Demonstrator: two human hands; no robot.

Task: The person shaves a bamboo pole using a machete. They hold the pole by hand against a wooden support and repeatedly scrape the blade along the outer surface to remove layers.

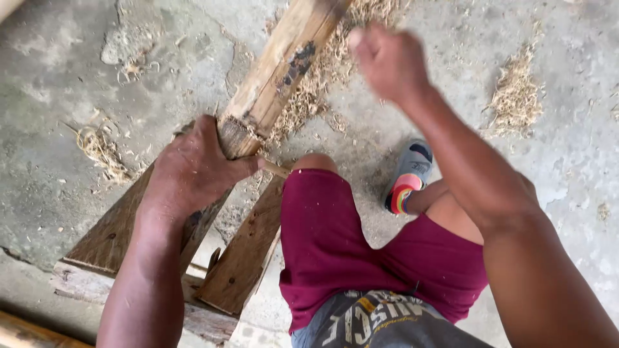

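Rough concrete floor point(58, 77), cracked and strewn with wood shavings point(516, 96). Left hand point(193, 167) has its fingers point(222, 169) wrapped tight round the lower end of a thick wooden pole point(284, 64), braced against a low plank stand point(242, 258). Right hand point(389, 61) is raised in a blurred fist; contents cannot be told. Pole judged stiff, fairly heavy, rough-grained, not slippery; best gripped near the supported end. Knee and sandalled foot point(407, 180) crowd the working space.

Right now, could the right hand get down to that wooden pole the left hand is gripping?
Probably yes. The right hand is raised beside the wooden pole, with nothing between them; the left hand grips its lower end.
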